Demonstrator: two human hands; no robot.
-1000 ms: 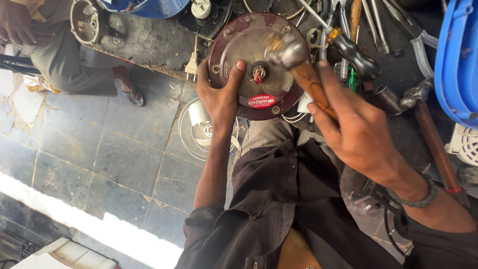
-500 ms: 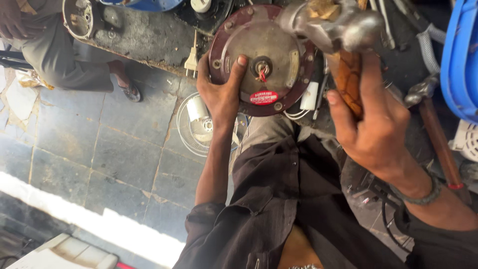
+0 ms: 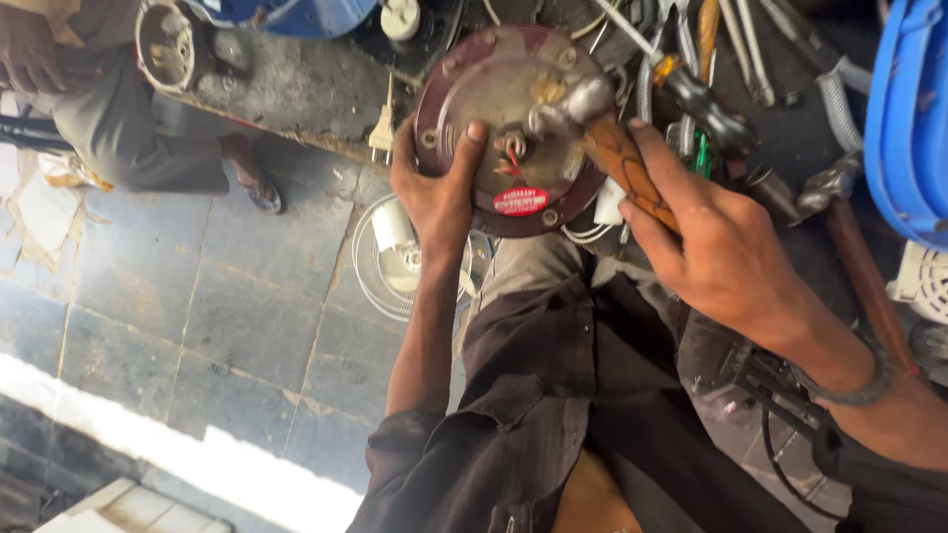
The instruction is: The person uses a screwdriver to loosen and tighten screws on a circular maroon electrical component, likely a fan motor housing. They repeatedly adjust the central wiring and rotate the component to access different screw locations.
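Motor housing (image 3: pixel 513 128), round, maroon metal, looks heavy and stiff; best gripped at the rim. From the head camera, the left hand (image 3: pixel 434 192) clasps its near edge, thumb pressed on the face. The right hand (image 3: pixel 721 252) is closed round a hammer (image 3: pixel 602 133), whose head seems to touch the centre.

My left hand (image 3: pixel 434 192) grips the left edge of the round motor housing (image 3: pixel 513 128), which sits over my knees. My right hand (image 3: pixel 716 247) is just right of it, wrapped around the hammer (image 3: pixel 602 138) handle, with the hammer head resting on the housing's face. A pile of tools (image 3: pixel 721 59) lies farther off to the right. A fan guard (image 3: pixel 395 257) lies on the floor below the housing. A seated person (image 3: pixel 109 109) is far left.
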